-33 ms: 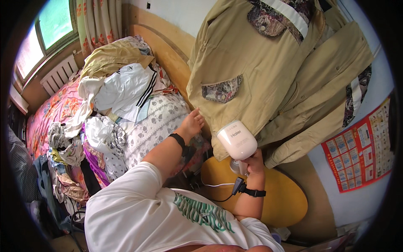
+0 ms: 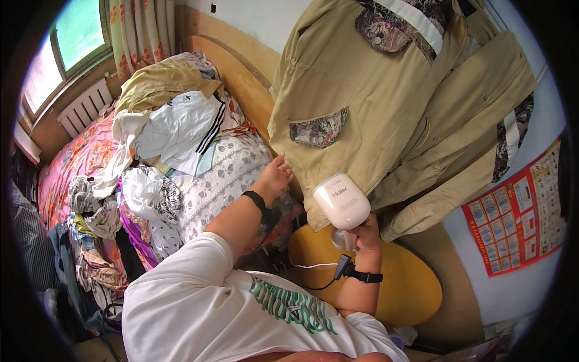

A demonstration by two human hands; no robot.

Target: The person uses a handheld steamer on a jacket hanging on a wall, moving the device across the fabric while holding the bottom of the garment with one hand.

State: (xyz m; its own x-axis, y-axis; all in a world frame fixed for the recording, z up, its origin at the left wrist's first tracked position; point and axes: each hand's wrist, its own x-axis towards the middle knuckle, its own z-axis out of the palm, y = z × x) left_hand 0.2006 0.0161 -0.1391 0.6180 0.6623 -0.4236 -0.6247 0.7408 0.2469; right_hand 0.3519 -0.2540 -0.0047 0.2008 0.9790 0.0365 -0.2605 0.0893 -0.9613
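The right hand (image 2: 365,232) grips the glossy white, rounded plastic handheld appliance (image 2: 341,202) from its lower right, fingers closed behind it and partly hidden. The appliance sits in front of the lower hem of the big tan cloth jacket with patterned pocket flaps (image 2: 368,114); whether they touch, I cannot tell. Its shell looks stiff and slick, probably of moderate weight and liable to crack if dropped, so a hold low down near the handle seems the surest. Its long axis slopes from upper left to lower right, the flat-rimmed end pointing up-left and the rounded end toward the wrist. The left hand (image 2: 277,176), fingers loosely parted, holds nothing beside the jacket's edge.
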